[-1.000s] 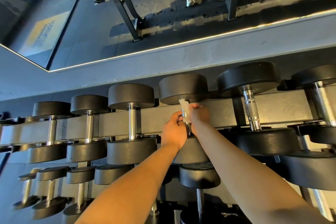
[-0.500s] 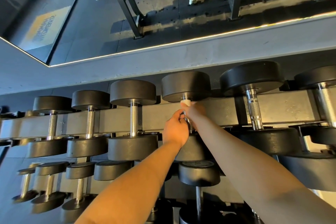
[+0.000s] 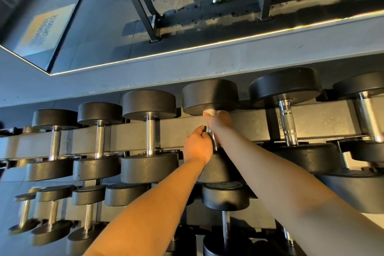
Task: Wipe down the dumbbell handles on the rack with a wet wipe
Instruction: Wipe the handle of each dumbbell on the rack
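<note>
A black dumbbell (image 3: 210,96) lies on the top tier of the rack (image 3: 128,138), fourth from the left. Its steel handle (image 3: 214,141) shows only as a short strip between my hands. My right hand (image 3: 220,119) is wrapped round the far end of the handle, just under the far weight head, with a white wet wipe (image 3: 208,112) peeking out above the fingers. My left hand (image 3: 197,147) grips the near part of the same handle, fingers curled round it.
More dumbbells fill the top tier on both sides, including one with a knurled steel handle (image 3: 287,124) to the right. A lower tier of smaller dumbbells (image 3: 225,195) sits beneath my arms. A wall mirror (image 3: 166,10) above reflects another rack and someone's shoes.
My right hand has slid with the wipe up the handle toward the far weight head, so less of the wipe shows. My left hand has stayed on the near part.
</note>
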`<control>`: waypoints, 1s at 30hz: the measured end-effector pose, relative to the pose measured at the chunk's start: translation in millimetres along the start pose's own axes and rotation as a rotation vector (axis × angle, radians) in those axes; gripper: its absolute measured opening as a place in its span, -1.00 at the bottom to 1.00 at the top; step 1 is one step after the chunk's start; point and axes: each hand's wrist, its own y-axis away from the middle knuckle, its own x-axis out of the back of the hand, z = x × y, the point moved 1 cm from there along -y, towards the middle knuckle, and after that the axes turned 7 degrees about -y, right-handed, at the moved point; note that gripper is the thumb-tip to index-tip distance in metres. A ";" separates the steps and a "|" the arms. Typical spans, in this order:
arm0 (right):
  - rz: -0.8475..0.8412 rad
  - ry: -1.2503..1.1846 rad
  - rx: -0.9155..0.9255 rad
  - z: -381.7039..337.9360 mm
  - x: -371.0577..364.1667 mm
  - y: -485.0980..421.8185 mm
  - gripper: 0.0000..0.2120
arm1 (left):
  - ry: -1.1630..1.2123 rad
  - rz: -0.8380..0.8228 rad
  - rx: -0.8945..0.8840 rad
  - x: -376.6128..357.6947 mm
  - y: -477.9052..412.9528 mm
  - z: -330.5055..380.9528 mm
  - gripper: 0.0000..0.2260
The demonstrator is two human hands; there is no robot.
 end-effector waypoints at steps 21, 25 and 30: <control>-0.185 0.252 -0.010 10.9 27.2 21.2 -0.82 | 0.203 0.004 0.032 -2.7 -4.2 -5.2 -0.68; -0.244 0.362 -0.044 9.5 27.3 29.4 -0.66 | 0.218 0.032 0.041 -2.5 -2.6 -4.8 -0.67; -0.333 0.657 -0.021 12.3 36.6 42.0 -0.73 | 0.133 0.083 0.022 -1.4 -2.4 -3.6 -0.65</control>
